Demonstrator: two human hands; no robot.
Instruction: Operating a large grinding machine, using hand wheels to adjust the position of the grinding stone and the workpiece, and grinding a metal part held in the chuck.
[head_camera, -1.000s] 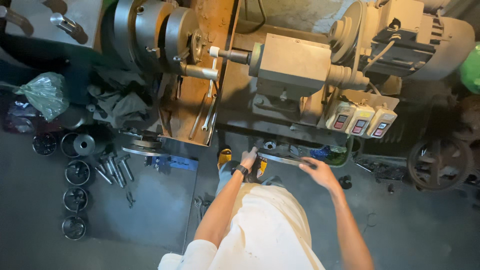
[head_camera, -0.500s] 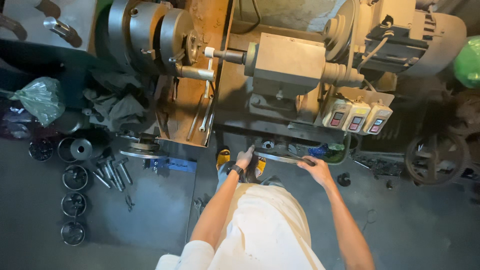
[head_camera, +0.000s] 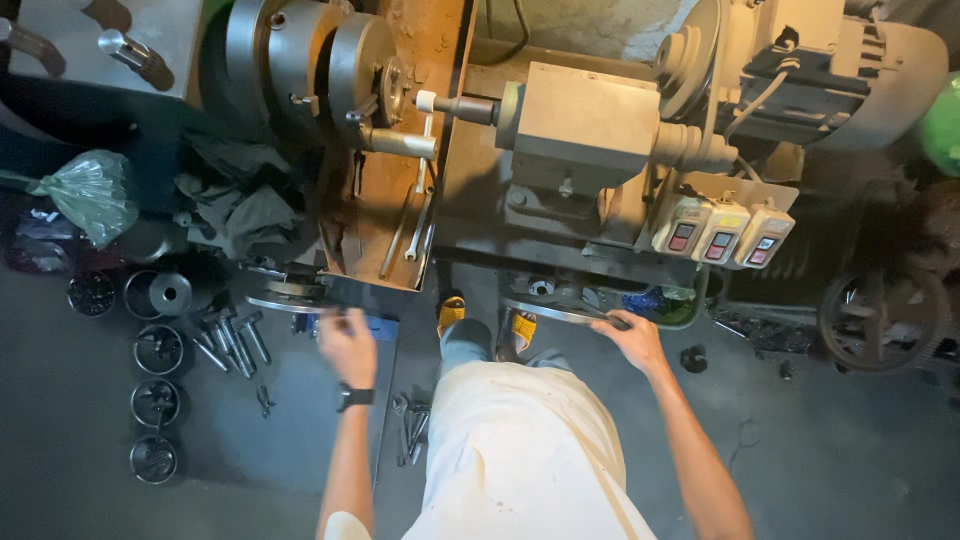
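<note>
Change: left hand (head_camera: 347, 342), half a second ago up near the long metal bar (head_camera: 565, 313) close to the yellow shoes (head_camera: 485, 322), now swung out to the left, over the floor beside the blue strip (head_camera: 378, 328).
Meaning: work seemingly moved from the bar toward the loose parts on the left; bar left to the right hand alone.
Left hand state: fingers loosely curled, motion-blurred, nothing clearly held; cannot tell for sure.
Right hand: right hand (head_camera: 634, 342) resting on the right end of the bar, fingers closed around it, as before.
Bar position: lying left to right along the near foot of the lathe (head_camera: 590, 140), just beyond the shoes.
Near the left hand: round metal disc (head_camera: 285, 297) just beyond it; bolts (head_camera: 228, 338) and ring-shaped parts (head_camera: 158, 350) further left.
Edges: rusty lathe bed (head_camera: 385, 215) overhanging just beyond the left hand; switch boxes (head_camera: 722, 235) above the right hand.
Open room: bare grey floor (head_camera: 840, 450) near and to the right; small tools (head_camera: 412, 425) lying close by the left forearm.
</note>
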